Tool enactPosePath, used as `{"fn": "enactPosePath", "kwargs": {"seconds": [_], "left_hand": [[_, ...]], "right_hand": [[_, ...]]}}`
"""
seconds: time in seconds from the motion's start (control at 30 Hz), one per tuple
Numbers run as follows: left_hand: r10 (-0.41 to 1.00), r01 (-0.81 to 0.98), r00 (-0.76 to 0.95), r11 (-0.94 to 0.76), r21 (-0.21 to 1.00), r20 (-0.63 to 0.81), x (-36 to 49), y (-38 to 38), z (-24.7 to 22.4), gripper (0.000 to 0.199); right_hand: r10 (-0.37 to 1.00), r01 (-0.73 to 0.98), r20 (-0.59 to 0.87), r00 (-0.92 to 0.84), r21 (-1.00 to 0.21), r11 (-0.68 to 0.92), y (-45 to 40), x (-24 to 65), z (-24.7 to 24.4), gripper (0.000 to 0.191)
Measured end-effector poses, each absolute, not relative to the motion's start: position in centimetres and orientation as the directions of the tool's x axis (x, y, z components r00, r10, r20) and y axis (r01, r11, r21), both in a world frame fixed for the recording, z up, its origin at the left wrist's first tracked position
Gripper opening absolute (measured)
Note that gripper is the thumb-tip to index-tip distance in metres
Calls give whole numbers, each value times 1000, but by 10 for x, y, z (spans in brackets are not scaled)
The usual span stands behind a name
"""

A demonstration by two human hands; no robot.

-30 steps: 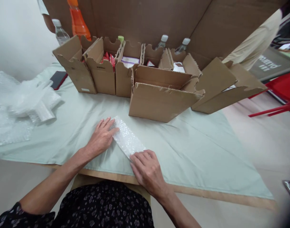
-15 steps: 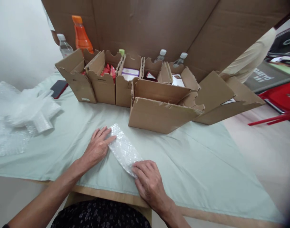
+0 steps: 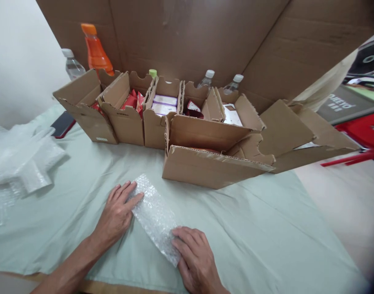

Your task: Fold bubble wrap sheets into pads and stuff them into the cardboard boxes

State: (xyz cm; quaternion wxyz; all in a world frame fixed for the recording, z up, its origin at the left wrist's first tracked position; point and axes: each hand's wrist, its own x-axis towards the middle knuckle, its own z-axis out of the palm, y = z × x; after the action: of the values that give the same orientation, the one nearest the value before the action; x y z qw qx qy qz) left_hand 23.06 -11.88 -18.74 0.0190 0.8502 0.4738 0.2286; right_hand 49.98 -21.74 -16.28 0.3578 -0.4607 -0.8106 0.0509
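A narrow strip of bubble wrap [image 3: 154, 216] lies slantwise on the pale green cloth in front of me. My left hand [image 3: 117, 208] rests at its upper left edge, fingers stretched out and apart, with the fingertips touching the plastic. At the lower right end, my right hand [image 3: 195, 253] has its fingers bent together over the edge, and the thumb sits lower down beside it. How far the thumb reaches under the strip is hidden. Just beyond the strip stands an open cardboard box [image 3: 205, 167].
Several open cardboard bins [image 3: 125, 122] hold red packets and small boxes. Bottles, one an orange bottle [image 3: 97, 53], stand behind them against a tall cardboard panel [image 3: 187, 36]. More bubble wrap [image 3: 24, 155] and a phone [image 3: 63, 124] lie left. A red chair [image 3: 364, 136] stands right.
The whole view has shifted, so the boxes and hands appear lower and slightly larger. Both hands stay on the bubble wrap in nearly the same places.
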Motion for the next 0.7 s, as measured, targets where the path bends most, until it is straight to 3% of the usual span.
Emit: {"fn": "enactPosePath", "kwargs": {"seconds": [0.27, 0.4, 0.6, 0.7], "left_hand": [[805, 783, 447, -563, 265, 391, 227, -129, -180, 71], [737, 659, 541, -671, 340, 406, 226, -153, -156, 69], [544, 376, 597, -839, 394, 590, 241, -170, -180, 32], [674, 363, 481, -735, 573, 560, 246, -172, -192, 17]], "right_hand": [[688, 646, 612, -390, -351, 678, -216, 486, -158, 30], [689, 648, 615, -383, -353, 675, -206, 487, -146, 31], [623, 571, 648, -438, -335, 750, -179, 474, -149, 17], [632, 535, 642, -435, -380, 754, -170, 462, -160, 25]]}}
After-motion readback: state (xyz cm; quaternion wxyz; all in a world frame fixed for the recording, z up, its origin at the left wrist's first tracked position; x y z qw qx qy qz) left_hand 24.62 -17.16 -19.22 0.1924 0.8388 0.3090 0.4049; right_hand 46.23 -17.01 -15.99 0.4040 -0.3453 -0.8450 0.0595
